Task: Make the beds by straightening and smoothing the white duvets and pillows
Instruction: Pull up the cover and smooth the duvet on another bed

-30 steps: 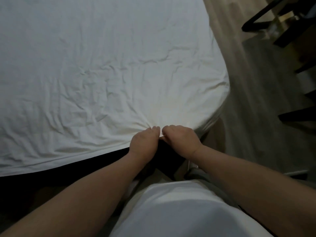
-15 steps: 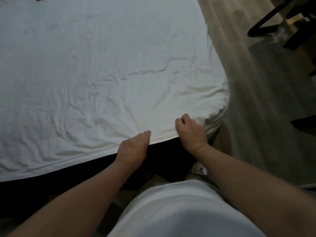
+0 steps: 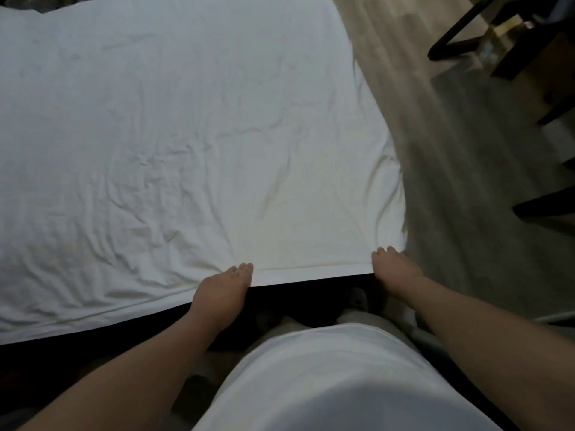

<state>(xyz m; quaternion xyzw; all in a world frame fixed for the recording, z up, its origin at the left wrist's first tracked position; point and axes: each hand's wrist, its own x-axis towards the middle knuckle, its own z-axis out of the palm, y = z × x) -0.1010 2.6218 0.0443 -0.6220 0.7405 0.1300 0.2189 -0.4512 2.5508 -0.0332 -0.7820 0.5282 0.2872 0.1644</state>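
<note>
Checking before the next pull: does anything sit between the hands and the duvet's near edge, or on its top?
Nothing visible does. The left hand and the right hand both grip the near hem of the duvet directly, and its top shows only wrinkled cloth.

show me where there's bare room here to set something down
The white wrinkled duvet is bare from far edge to near hem; crowded only there, where left hand and right hand grip it. Grey plank floor between it and the dark furniture legs is free.
</note>
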